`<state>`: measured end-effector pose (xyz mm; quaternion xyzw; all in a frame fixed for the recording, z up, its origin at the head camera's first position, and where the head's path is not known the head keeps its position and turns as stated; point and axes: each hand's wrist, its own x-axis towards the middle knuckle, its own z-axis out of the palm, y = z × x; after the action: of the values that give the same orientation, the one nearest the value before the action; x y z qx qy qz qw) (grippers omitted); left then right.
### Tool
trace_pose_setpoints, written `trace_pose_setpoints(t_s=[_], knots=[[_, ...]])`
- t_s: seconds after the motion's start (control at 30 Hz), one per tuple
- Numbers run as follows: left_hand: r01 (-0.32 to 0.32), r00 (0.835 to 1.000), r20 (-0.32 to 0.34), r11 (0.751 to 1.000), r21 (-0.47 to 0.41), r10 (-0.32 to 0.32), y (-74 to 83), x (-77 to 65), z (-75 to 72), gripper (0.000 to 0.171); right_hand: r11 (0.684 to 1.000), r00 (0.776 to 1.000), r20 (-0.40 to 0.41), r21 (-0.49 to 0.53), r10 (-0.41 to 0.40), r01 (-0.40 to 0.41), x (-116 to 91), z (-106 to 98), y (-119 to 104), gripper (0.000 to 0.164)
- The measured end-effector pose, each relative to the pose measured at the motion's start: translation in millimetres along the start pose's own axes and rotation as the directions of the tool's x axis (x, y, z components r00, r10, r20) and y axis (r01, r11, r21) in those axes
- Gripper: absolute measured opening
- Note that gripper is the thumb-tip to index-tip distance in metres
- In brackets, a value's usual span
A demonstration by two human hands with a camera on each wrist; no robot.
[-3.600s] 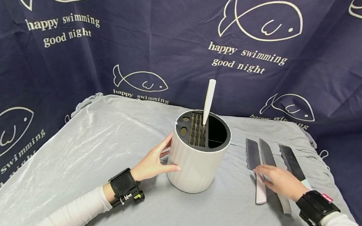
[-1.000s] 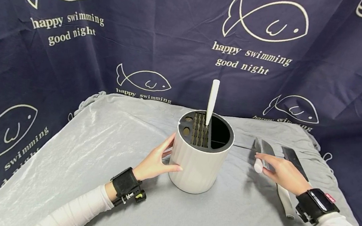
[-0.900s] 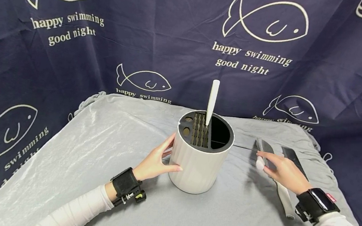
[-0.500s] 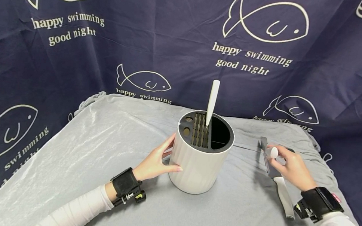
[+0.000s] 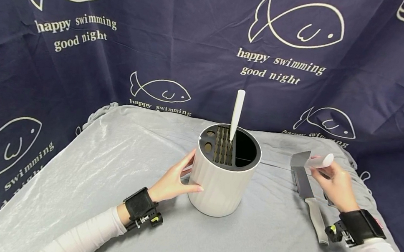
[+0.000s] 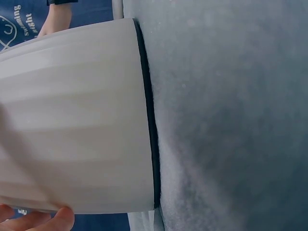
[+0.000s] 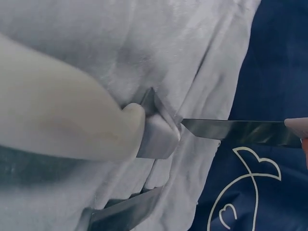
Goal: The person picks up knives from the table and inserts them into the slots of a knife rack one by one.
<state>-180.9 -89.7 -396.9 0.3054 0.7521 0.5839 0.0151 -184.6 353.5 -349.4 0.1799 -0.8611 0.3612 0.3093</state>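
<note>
My left hand [image 5: 172,183] grips the side of a white, ribbed, round knife holder [image 5: 216,191], thumb on its front and fingers on its far side. In the left wrist view, fingertips [image 6: 53,222] touch the pale wall. A white-handled knife [image 5: 238,109] stands upright in the slotted part of the holder's black top. On the right, my right hand [image 5: 336,186] pinches the pale pink handle of a broad-bladed knife [image 5: 301,158], raised above the cloth, blade to the left and handle end up. Below it lies a beige-handled knife [image 5: 315,220], large in the right wrist view.
A further dark blade [image 7: 127,211] lies on the cloth, mostly hidden by my right hand in the head view. Grey cloth [image 5: 259,246] covers the table. A navy curtain with white fish prints [image 5: 197,37] hangs close behind its far edge.
My right hand has lifted the pink-handled knife off the cloth, moved slightly right and turned it, so its handle end now points up to the right. My left hand stays on the holder.
</note>
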Motion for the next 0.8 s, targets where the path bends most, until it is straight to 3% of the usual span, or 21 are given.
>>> trace_pose_setpoints(t_s=[0.13, 0.33, 0.43, 0.57, 0.73, 0.8], knots=[[0.000, 1.000, -0.001, 1.000, 0.000, 0.000, 0.5, -0.4, -0.1, 0.103, 0.992, 0.996, -0.047, 0.106, 0.072, -0.067, 1, -3, 1, 0.031], [-0.005, 1.000, 0.000, 1.000, -0.005, 0.005, 0.2, -0.5, -0.2, 0.103, 0.972, 0.979, -0.112, 0.182, 0.171, -0.149, 2, -9, 2, 0.028], [-0.004, 1.000, 0.000, 1.000, -0.006, 0.004, -0.3, -0.6, -0.1, 0.103, 0.930, 0.967, -0.111, 0.316, 0.231, -0.186, 3, -12, 1, 0.027], [-0.007, 1.000, 0.001, 1.000, -0.009, 0.007, -0.3, -0.6, -0.1, 0.103, 0.828, 0.945, -0.092, 0.514, 0.313, -0.225, 4, -15, -4, 0.025], [-0.018, 1.000, 0.002, 1.000, -0.012, 0.018, -0.1, 0.1, 0.2, 0.103, 0.793, 0.922, -0.103, 0.551, 0.374, -0.260, 5, -19, -11, 0.024], [-0.021, 1.000, 0.002, 1.000, -0.010, 0.021, -0.1, 0.4, 0.1, 0.103, 0.759, 0.921, -0.101, 0.603, 0.377, -0.245, 5, -20, -12, 0.023]])
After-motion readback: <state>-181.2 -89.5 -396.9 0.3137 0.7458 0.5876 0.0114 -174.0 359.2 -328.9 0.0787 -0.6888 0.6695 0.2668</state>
